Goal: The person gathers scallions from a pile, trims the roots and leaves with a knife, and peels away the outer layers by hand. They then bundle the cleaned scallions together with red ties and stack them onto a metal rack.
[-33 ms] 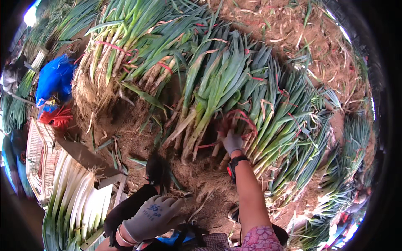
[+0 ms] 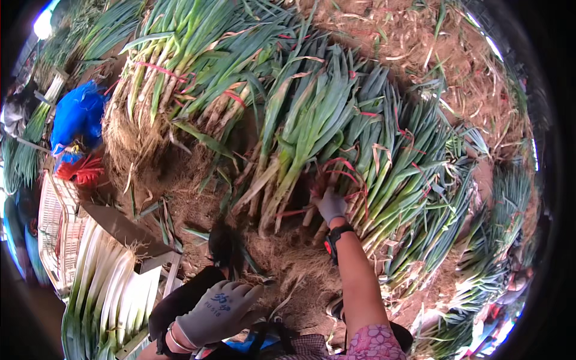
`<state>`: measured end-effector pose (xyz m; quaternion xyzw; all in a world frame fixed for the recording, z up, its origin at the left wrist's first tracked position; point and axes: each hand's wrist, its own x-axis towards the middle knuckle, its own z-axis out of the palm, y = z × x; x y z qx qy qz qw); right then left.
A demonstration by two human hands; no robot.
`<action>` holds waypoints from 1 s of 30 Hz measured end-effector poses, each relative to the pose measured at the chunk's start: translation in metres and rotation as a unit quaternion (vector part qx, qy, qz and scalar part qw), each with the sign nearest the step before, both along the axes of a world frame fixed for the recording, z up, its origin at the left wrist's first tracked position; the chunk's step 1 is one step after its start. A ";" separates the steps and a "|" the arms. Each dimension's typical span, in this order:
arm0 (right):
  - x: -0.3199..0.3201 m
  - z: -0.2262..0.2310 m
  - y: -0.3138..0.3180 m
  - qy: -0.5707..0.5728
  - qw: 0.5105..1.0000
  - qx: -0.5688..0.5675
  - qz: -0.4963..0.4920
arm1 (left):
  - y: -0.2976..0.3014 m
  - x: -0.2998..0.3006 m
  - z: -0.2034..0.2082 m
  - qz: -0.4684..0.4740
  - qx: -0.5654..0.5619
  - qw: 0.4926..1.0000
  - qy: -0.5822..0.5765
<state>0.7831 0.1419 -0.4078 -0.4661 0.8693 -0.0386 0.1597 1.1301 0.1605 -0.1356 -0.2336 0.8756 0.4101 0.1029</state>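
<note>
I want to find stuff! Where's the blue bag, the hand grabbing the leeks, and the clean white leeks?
blue bag (image 2: pixel 77 117), head view, middle of its crumpled side
right hand (image 2: pixel 330 205), head view, back of the glove
white leeks (image 2: pixel 111 288), head view, pale stalks

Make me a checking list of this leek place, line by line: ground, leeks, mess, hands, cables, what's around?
Surface: bare brown soil strewn with roots and dry leaf scraps.
Job's things: tied leek bundles, red ties.
Clutter: cleaned white leeks stacked lower left, blue bag, pale crate.
Hands: right hand, gloved, reaches into a bundle's red ties; left hand, gloved, held low, empty.
Cables: nothing seen.
Surroundings: more leek piles at right.
</note>
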 end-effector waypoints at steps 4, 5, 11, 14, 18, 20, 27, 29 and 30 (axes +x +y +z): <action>-0.024 0.015 0.014 0.056 0.997 0.040 -0.022 | -0.009 -0.033 -0.014 -0.010 -0.095 0.990 0.102; -0.001 0.078 -0.006 -0.161 0.986 0.030 -0.025 | -0.015 -0.027 -0.013 -0.006 -0.072 0.996 0.054; -0.156 0.260 0.082 -0.431 0.674 -0.547 -0.247 | -0.066 -0.084 -0.044 -0.012 0.025 0.999 -0.026; -0.198 0.322 0.099 -0.462 0.598 -0.625 -0.195 | -0.106 -0.130 -0.127 0.026 -0.130 0.989 0.066; -0.269 0.233 0.093 -0.068 0.901 -0.373 -0.210 | -0.137 -0.201 -0.181 0.119 -0.260 0.958 0.018; -0.272 0.177 0.063 -0.056 0.923 -0.314 -0.214 | -0.140 -0.217 -0.216 0.232 -0.310 0.922 -0.003; -0.283 0.074 -0.072 0.019 0.982 -0.111 -0.154 | -0.142 -0.221 -0.262 0.278 -0.380 0.881 -0.052; -0.306 0.051 -0.079 0.089 0.966 -0.213 -0.117 | -0.139 -0.232 -0.260 0.271 -0.405 0.872 -0.044; -0.317 0.046 -0.078 0.081 0.962 -0.231 -0.122 | -0.139 -0.240 -0.261 0.264 -0.402 0.876 -0.037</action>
